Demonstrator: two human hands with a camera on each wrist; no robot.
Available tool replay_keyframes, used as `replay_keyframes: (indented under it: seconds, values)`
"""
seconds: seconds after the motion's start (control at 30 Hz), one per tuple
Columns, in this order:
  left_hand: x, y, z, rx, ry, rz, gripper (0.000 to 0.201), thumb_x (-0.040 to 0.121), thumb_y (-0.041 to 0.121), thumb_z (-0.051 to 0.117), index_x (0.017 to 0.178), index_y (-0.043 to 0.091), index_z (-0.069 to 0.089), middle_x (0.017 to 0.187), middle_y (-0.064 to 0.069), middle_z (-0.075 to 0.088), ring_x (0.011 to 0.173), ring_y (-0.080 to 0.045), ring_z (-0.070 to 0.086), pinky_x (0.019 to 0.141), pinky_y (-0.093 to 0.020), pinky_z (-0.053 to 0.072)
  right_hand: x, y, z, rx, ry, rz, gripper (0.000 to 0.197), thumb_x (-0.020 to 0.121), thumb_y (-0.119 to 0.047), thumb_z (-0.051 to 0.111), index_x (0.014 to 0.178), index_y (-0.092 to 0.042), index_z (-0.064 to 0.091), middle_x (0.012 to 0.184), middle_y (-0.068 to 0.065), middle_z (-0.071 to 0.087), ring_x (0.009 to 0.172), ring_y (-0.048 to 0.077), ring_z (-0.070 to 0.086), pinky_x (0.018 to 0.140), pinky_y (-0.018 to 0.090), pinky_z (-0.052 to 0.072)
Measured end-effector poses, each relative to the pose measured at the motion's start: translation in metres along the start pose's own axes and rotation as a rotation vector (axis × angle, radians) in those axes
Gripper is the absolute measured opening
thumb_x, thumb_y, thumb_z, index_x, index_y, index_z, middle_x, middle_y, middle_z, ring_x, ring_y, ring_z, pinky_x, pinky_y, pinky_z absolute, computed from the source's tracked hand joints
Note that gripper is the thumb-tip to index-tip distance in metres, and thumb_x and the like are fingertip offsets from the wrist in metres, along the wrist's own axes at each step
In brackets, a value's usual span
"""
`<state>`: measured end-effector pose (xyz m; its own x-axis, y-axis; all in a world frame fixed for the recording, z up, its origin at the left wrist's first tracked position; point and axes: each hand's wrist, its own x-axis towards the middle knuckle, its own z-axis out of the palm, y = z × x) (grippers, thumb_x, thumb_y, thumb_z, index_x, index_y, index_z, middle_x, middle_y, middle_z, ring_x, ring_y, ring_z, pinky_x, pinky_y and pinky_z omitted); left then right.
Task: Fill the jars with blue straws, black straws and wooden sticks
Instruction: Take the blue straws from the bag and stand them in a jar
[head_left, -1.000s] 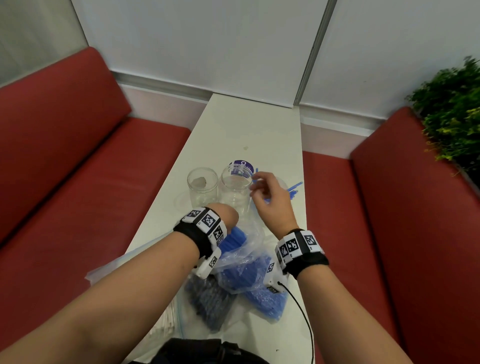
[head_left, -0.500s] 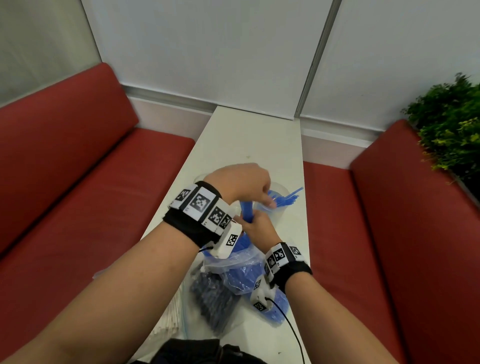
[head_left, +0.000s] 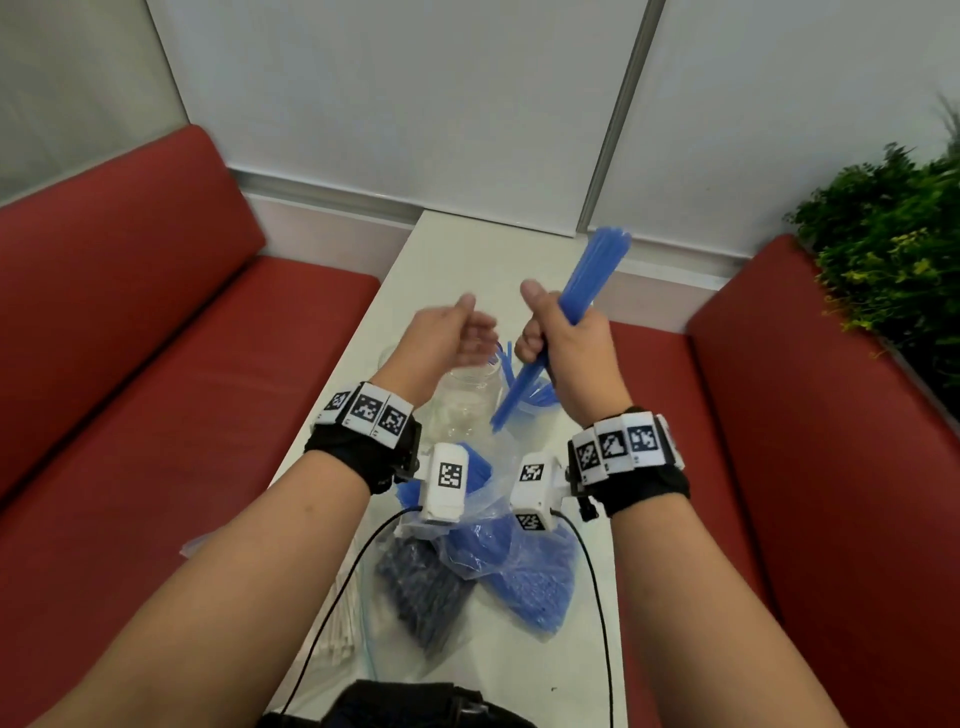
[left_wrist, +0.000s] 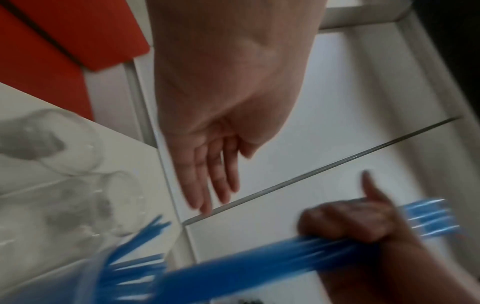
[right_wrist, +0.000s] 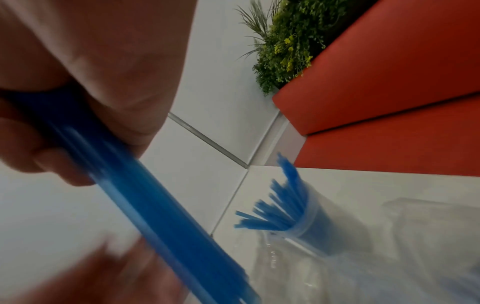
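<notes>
My right hand (head_left: 545, 332) grips a thick bundle of blue straws (head_left: 571, 306) in a fist, held tilted above the jars. The same bundle (right_wrist: 155, 205) crosses the right wrist view. My left hand (head_left: 467, 335) hovers just left of it, fingers relaxed and holding nothing, palm (left_wrist: 207, 164) bare. Below the hands stands a clear jar (head_left: 467, 405). Behind it to the right, a second jar (right_wrist: 306, 222) holds several blue straws fanned out. A third jar (left_wrist: 52, 144) is partly hidden by my left hand in the head view.
Near me on the narrow white table (head_left: 457, 249) lie a plastic bag of blue straws (head_left: 524, 571), a bag of black straws (head_left: 421, 592) and a bag of pale wooden sticks (head_left: 337, 623). Red benches (head_left: 182, 389) flank the table, with a plant (head_left: 893, 244) at the right.
My right hand has lifted the bundle of blue straws up from the bag to above the jars. My left hand has come off it and moved left, fingers relaxed.
</notes>
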<state>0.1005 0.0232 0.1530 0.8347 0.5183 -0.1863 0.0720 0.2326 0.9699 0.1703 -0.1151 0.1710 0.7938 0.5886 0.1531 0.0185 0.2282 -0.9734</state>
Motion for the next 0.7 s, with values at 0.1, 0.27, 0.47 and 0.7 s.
replay_keyframes:
  seconds: [0.1, 0.27, 0.47, 0.7]
  values:
    - [-0.006, -0.031, -0.001, -0.013, -0.216, -0.308, 0.061, 0.104, 0.049, 0.038, 0.108, -0.006, 0.065, 0.102, -0.022, 0.069, 0.091, -0.035, 0.069, 0.087, -0.043, 0.057, 0.005, -0.023, 0.003, 0.071, 0.0, -0.051, 0.043, 0.086, -0.04, 0.079, 0.06, -0.024, 0.049, 0.053, 0.0, 0.043, 0.046, 0.02, 0.044, 0.052, 0.03, 0.044]
    - [-0.013, -0.051, 0.016, -0.519, -0.232, -0.496, 0.054, 0.102, 0.039, 0.052, 0.081, -0.006, 0.074, 0.076, -0.015, 0.072, 0.062, -0.022, 0.073, 0.052, -0.025, 0.059, -0.004, -0.023, 0.009, -0.02, -0.005, -0.103, 0.036, 0.091, -0.031, 0.075, 0.064, -0.022, 0.054, 0.059, 0.003, 0.053, 0.057, 0.018, 0.054, 0.063, 0.028, 0.05]
    - [-0.009, -0.058, 0.015, -0.473, -0.115, -0.463, 0.039, 0.095, 0.033, 0.064, 0.068, 0.005, 0.071, 0.062, -0.006, 0.064, 0.044, -0.008, 0.06, 0.036, -0.015, 0.047, -0.014, -0.021, 0.011, -0.056, 0.012, -0.128, 0.034, 0.094, -0.024, 0.071, 0.062, -0.024, 0.059, 0.064, 0.004, 0.057, 0.063, 0.017, 0.06, 0.067, 0.023, 0.052]
    - [-0.005, -0.057, 0.018, -0.522, -0.038, -0.327, 0.029, 0.094, 0.04, 0.065, 0.107, 0.014, 0.062, 0.063, -0.002, 0.061, 0.043, -0.005, 0.05, 0.034, -0.012, 0.039, -0.015, -0.022, 0.011, -0.014, -0.001, -0.074, 0.035, 0.097, -0.028, 0.068, 0.07, -0.008, 0.058, 0.065, 0.015, 0.06, 0.068, 0.031, 0.064, 0.075, 0.033, 0.058]
